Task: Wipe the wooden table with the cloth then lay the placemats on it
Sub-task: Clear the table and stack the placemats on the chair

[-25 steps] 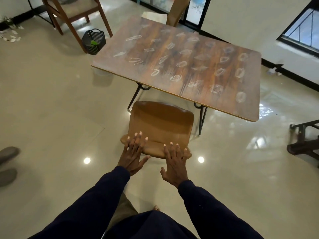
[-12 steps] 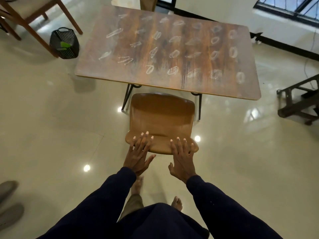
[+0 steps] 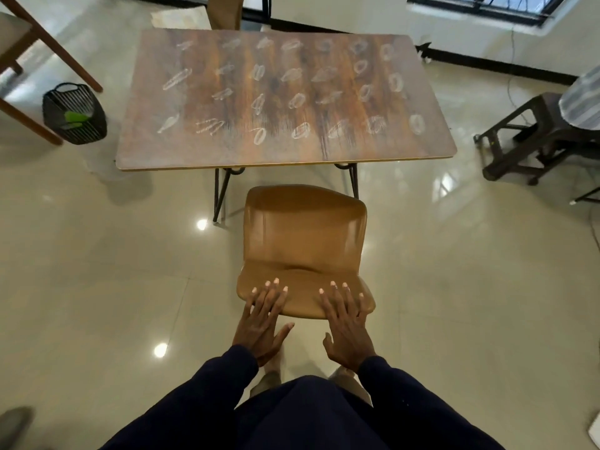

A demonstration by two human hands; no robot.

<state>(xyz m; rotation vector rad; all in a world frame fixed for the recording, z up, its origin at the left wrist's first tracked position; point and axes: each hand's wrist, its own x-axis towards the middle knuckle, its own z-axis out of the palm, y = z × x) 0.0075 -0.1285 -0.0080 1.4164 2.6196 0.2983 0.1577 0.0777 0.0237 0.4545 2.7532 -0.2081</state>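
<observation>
Fig.: L hand (image 3: 263, 323) & R hand (image 3: 345, 329), fingers flat, gripping nothing, rest on chair (image 3: 305, 228) back, prob. to shift it for access. Worktop (image 3: 285, 154) just beyond, chalk marks (image 3: 297, 100) unwiped; cloth, placemats not in view.

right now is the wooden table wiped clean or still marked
Not wiped: rows of white scribbles cover most of the wooden table.

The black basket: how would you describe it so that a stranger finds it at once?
Start at the wooden table covered in white scribbles. On the floor to its left stands the black basket. It alone is slatted, with something green inside.
</observation>
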